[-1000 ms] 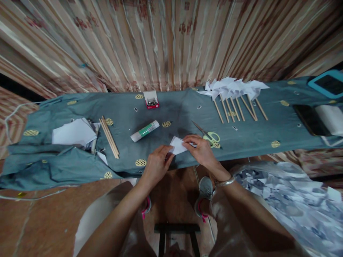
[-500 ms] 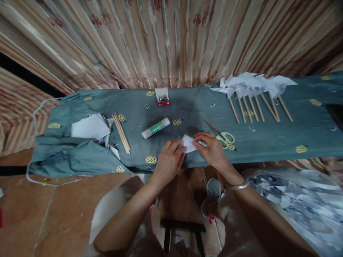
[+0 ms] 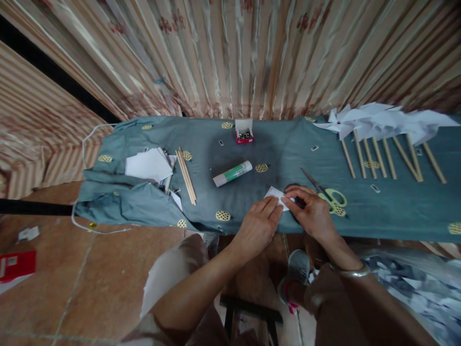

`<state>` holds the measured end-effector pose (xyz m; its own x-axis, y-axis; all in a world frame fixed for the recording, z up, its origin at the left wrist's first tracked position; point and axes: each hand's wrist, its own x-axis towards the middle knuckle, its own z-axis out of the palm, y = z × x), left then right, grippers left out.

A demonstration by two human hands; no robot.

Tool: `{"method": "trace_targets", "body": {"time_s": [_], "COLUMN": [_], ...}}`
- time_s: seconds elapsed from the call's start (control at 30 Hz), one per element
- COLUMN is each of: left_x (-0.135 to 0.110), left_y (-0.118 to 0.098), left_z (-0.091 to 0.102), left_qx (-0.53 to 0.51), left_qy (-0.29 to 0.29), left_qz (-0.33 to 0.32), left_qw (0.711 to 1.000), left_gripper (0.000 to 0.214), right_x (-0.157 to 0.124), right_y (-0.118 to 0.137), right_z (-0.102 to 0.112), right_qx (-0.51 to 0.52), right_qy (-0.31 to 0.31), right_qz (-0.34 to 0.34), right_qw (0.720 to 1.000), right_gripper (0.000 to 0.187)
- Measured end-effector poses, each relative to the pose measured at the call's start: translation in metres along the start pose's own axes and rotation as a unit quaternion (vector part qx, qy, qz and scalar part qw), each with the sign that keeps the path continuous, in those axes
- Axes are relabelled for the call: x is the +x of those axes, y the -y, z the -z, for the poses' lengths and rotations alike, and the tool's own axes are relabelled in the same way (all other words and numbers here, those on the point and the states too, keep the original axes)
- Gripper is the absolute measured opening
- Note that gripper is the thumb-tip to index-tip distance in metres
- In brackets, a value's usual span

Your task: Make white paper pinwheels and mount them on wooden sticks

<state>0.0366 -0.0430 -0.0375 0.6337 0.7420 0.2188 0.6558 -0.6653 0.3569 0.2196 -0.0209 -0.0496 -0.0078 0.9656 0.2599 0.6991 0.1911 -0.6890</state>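
Note:
A small piece of white paper (image 3: 275,193) lies at the front edge of the cloth-covered table, between my two hands. My left hand (image 3: 260,222) is closed, its fingertips pressing the paper's near left side. From the right, my right hand (image 3: 310,209) pinches the paper's other side with thumb and fingers; part of the sheet is hidden under them. Just right of that hand lie scissors (image 3: 326,193) with light green handles. Up and to the left rests a green and white glue stick (image 3: 232,173).
An opened red box (image 3: 244,136) of small metal pieces stands at the back. Thin wooden sticks (image 3: 186,176) and a stack of white paper (image 3: 148,164) lie left. Paper pinwheels (image 3: 385,121) on sticks lie at the right. A bag of paper scraps (image 3: 418,288) sits below.
The view has swung left, so everything appears shifted to the right. Both hands stay on the paper, with only slight movement of the fingers.

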Motion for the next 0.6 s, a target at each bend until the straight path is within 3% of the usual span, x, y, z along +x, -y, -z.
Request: {"method": "trace_targets", "body": {"time_s": [0.6], "left_x": [0.0033], "left_y": [-0.0019], "left_z": [0.0070], "left_qx": [-0.002], "left_qy": [-0.009], "left_qz": [-0.004], "left_qw": [1.000], "left_gripper": [0.031], "right_x": [-0.0030], "right_y": [0.0013], "right_z": [0.0018], "right_qx": [-0.030], "right_qy": [0.003], "right_qz": [0.004], "right_qw": [1.000], "right_gripper": [0.021]}}
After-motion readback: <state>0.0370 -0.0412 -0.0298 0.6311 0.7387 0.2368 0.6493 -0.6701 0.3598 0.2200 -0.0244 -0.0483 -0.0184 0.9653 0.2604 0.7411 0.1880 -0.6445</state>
